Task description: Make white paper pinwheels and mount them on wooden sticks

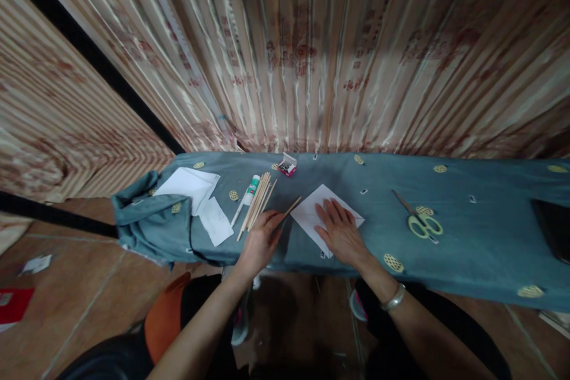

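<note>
Left grip (262,237): thumb and fingers pinched on one wooden stick (293,206), wrist coming in from the near edge.
Right grip (341,228): flattened on the white sheet (307,212), fingers a little spread and palm down, holding nothing between them.
Stick in hand: points up and to the right, its free end just beside the sheet's upper left edge; whether the two touch, I cannot tell.
Sheet: lies on the desk (383,178) between the two wrists, turned so a corner faces the person, with crease lines showing near its right corner.
Bundle: several loose sticks (255,208) lie roughly side by side, slanting, just beyond and left of the pinching fingers.
Tube: a white and green tube (252,190) rests just left of the bundle, with a thin white rod (237,214) below it.
Small box: pink-red, flap raised, dark bits inside; the box (287,165) sits near the far edge.
Scissors: green-handled scissors (421,222) lie right of the sheet, well apart from it, blades aimed away.
Far left: folded white papers (189,184) overlap beside bunched cloth (149,208).
Far right: a dark flat object (554,228), cut off by the view.
Covering: blue-green cloth with yellow oval motifs.
Behind: a pleated, patterned curtain (289,41).
Wrist: silver bracelet (394,298) on the right arm.
</note>
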Motion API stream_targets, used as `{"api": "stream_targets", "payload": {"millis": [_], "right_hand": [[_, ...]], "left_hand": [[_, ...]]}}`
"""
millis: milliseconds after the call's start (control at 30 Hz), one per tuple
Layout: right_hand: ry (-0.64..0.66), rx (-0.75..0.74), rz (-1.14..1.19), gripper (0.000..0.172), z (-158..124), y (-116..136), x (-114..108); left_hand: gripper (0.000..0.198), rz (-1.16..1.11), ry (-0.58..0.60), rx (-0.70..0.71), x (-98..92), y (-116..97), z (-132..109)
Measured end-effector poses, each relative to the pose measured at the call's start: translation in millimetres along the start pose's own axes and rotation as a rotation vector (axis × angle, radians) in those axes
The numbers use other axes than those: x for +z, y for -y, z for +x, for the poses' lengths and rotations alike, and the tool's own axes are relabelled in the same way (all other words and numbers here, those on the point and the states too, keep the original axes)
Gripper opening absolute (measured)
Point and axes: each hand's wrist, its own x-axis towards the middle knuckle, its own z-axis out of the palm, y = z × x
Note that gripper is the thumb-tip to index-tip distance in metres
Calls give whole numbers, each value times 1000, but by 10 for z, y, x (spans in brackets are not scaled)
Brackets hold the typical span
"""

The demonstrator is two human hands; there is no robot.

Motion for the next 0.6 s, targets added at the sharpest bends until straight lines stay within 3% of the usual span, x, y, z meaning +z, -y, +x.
{"api": "stream_targets", "payload": {"millis": [100, 400, 600], "right_hand": [[-15, -8, -10, 51, -1, -1, 7], [19, 4, -18, 50, 28, 28, -40], [126, -19, 133, 51, 26, 1, -153]], "left_hand": [[35, 48, 24, 54, 47, -27, -4], [35, -6, 150, 165, 248, -396, 173], [39, -138, 223, 166, 347, -285, 232]]}}
